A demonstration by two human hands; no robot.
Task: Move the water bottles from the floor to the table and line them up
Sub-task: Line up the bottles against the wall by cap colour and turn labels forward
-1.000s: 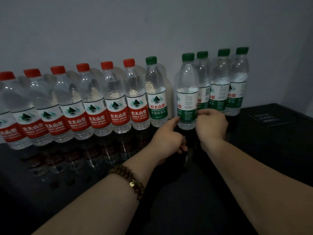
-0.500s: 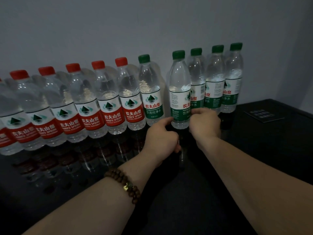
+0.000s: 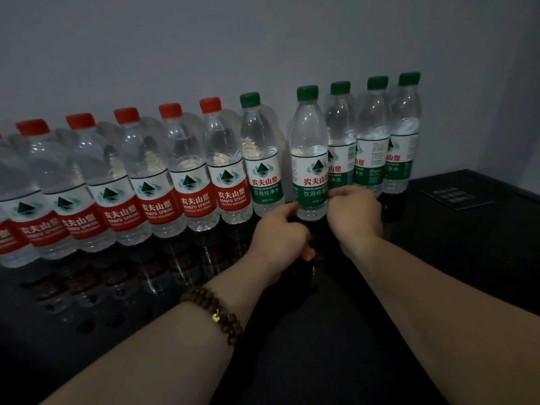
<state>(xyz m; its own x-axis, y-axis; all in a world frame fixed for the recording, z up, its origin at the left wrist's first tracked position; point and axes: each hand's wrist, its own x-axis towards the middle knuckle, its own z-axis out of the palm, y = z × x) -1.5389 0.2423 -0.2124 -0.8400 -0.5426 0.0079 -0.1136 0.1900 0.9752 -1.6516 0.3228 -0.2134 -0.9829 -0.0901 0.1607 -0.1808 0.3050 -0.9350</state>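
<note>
We log both hands curled narrowly on one green-capped bottle (image 3: 309,159): the left hand (image 3: 280,232) pinches its base from the left, and the right hand (image 3: 353,213) grips the right edge of its label. The bottle stands upright on the black tabletop (image 3: 438,273), within the row of bottles (image 3: 187,176) along the far wall (image 3: 263,39), with a small gap to its left neighbour and overlapping the right one. Open tabletop lies near us and right of the row, up to a dark card (image 3: 457,197).
</note>
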